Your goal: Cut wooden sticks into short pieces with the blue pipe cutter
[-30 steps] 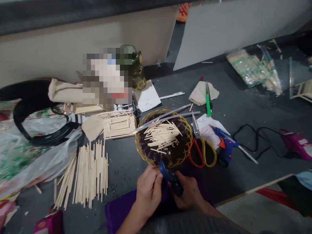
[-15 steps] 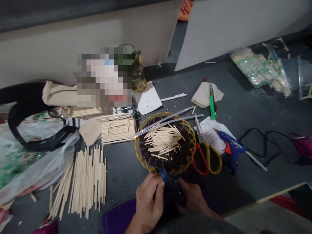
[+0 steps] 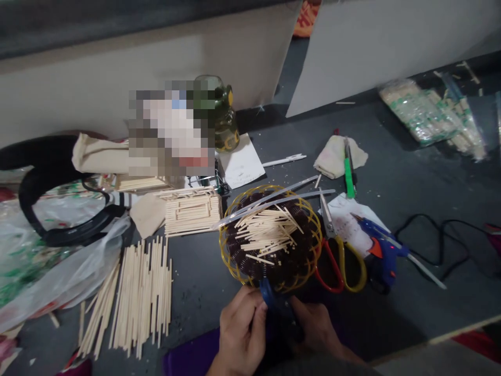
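Observation:
My left hand (image 3: 240, 329) and my right hand (image 3: 317, 329) are closed together at the bottom middle, around a blue-handled tool (image 3: 270, 295) whose working end is hidden between them. Just beyond them sits a round basket with a yellow wire rim (image 3: 229, 256), holding short cut wooden sticks (image 3: 268, 232). Two clear glue sticks (image 3: 274, 196) lie across its top. I cannot tell whether the left fingers also hold a stick.
Long wooden sticks (image 3: 136, 297) lie in a pile at the left. A stick-built panel (image 3: 191, 211) sits behind them. Red-and-yellow scissors (image 3: 338, 258), a blue glue gun (image 3: 381, 248) with a black cord, a green-handled knife (image 3: 348, 169) on a cloth and plastic bags surround the basket.
The view has shifted slightly, so everything sits a little lower and to the right. Both hands stay closed on the blue-handled tool near the basket's front rim.

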A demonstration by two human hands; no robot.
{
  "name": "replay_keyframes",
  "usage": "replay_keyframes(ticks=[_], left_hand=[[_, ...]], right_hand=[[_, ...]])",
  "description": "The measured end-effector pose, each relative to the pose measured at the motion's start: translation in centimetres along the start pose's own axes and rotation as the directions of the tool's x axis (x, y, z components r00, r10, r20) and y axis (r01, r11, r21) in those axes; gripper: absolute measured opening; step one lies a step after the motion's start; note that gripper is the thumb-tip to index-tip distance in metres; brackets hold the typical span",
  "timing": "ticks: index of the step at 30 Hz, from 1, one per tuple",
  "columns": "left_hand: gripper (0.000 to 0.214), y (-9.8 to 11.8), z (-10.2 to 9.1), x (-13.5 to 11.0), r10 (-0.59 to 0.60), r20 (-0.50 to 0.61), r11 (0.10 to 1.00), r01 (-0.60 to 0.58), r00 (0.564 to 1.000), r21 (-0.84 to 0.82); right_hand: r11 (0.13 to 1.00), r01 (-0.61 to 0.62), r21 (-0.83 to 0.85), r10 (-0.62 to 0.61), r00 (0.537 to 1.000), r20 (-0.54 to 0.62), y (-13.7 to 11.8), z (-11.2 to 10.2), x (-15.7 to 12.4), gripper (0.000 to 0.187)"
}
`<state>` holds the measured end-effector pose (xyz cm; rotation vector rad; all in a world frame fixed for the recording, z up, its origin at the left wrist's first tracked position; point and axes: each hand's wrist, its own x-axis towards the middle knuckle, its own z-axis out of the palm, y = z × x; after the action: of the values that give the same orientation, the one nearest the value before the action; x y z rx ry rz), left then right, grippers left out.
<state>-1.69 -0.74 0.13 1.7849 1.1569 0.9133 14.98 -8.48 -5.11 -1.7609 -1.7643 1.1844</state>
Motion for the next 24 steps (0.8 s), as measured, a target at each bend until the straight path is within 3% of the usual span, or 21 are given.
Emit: replay_keyframes(ticks=[4,10,13,16,18,21,24], left_hand=[[0.022,0.1,0.0,0.2,-0.008,0.006,1.000,0.008,1.000,0.000],[0.017,0.0,0.0,-0.1,-0.051,0.020,0.999,0.051,0.999,0.006],[0.014,0.0,0.2,-0.2,-0.053,-0.015,0.999,0.053,0.998,0.005],[0.014,0.0,0.5,-0.4,-0.081,-0.071,0.996,0.079,0.994,-0.038],[0.015,0.0,0.6,-0.6,-0.121,-0.080,0.991,0.116,0.989,-0.067],[0.020,0.0,0.8,-0.9,-0.156,-0.080,0.983,0.147,0.985,-0.111],[0.025,0.0,0.9,-1.2,-0.158,-0.090,0.977,0.143,0.983,-0.158]], right_hand=[[1.000,0.004,-0.005,-0.004,1.000,0.029,0.4,0.0,0.0,0.020],[0.997,0.083,-0.003,-0.083,0.990,-0.113,-0.9,-0.2,0.6,0.014],[0.998,0.057,0.013,-0.056,0.994,-0.099,-2.2,-1.2,0.7,0.008],[0.992,-0.034,0.123,0.040,0.998,-0.042,-3.4,-2.7,0.4,0.002],[0.970,-0.076,0.233,0.084,0.996,-0.024,-4.0,-3.6,0.1,0.008],[0.933,-0.061,0.355,0.082,0.996,-0.046,-4.6,-4.5,-0.4,0.013],[0.934,-0.043,0.355,0.071,0.995,-0.065,-5.0,-4.8,-1.1,0.013]])
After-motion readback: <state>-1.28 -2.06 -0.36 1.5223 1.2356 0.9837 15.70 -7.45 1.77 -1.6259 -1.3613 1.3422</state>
